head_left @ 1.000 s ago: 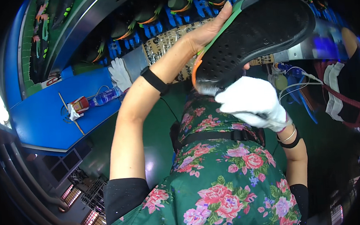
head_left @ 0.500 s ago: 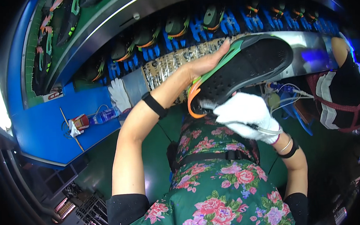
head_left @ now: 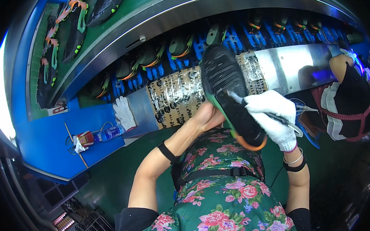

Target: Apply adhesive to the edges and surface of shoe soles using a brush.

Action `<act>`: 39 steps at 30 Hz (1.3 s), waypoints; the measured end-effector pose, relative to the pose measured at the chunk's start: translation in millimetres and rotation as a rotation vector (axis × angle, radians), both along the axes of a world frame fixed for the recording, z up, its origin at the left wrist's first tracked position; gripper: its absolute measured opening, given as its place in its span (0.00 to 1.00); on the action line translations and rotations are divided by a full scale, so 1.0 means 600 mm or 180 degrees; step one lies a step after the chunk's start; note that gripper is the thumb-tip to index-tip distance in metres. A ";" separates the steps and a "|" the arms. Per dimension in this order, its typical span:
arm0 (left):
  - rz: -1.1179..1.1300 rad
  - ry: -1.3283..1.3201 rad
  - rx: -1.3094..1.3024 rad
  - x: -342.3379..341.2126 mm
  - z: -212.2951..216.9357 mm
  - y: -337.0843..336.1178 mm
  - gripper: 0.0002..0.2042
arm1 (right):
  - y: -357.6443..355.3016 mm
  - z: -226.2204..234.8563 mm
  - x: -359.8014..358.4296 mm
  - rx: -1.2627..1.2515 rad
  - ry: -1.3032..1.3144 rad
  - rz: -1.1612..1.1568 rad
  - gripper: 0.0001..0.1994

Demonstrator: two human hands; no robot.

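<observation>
A black shoe sole (head_left: pixel 224 77) with a green side edge and an orange rim at its near end is held up in front of me, long axis pointing away. My bare left hand (head_left: pixel 210 114) grips its left edge from below; the fingers are partly hidden behind it. In a white knit glove, my right hand (head_left: pixel 273 114) is closed round a brush (head_left: pixel 234 97) with a thin tube running along its handle. The brush tip touches the sole's dark, shiny face near the middle.
Brown printed cardboard under clear film (head_left: pixel 175 97) covers part of the metal ledge. Behind it, several soles stand in blue holders (head_left: pixel 177 63). More soles lie on the green belt (head_left: pixel 144 3). A spare glove (head_left: pixel 124 113) and bottle (head_left: pixel 110 132) rest left. Another person (head_left: pixel 349 92) sits right.
The sole has swung from slanting rightward to pointing away, its orange end now near me. My left hand has shifted nearer, and the brush moved from the orange end to the middle.
</observation>
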State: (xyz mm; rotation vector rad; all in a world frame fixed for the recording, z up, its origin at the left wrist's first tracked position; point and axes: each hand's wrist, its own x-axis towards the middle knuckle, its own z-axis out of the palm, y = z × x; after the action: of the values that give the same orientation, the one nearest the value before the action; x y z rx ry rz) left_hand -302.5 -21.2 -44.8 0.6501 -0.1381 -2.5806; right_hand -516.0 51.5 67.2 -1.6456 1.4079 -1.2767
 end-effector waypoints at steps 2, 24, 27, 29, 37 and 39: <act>-0.0478 -0.0288 -0.0712 0.014 0.008 0.001 0.21 | 0.003 0.003 0.003 -0.0171 0.0191 0.0066 0.07; 0.0355 0.0017 -0.0402 0.005 0.088 0.037 0.53 | -0.019 0.064 0.043 -0.1216 0.1035 -0.0182 0.18; 0.0343 -0.0046 -0.0382 0.004 0.086 0.047 0.52 | -0.040 0.072 0.038 -0.1243 0.1236 -0.0032 0.20; 0.0286 0.0039 -0.0389 0.003 0.086 0.051 0.52 | -0.050 0.070 0.041 -0.1173 0.1301 0.0049 0.21; 0.0106 -0.0076 -0.0295 0.027 0.029 0.076 0.44 | -0.047 0.061 0.077 -0.1046 0.1058 -0.0148 0.18; 0.0425 0.1201 0.0344 0.025 0.017 0.079 0.44 | -0.041 0.072 0.077 -0.1014 0.0686 -0.0054 0.17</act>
State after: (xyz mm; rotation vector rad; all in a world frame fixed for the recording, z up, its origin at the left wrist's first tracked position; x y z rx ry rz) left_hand -287.4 26.1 -34.6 0.1913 0.1630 -2.5403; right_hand -469.6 26.9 110.2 -2.0393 1.3978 -1.4256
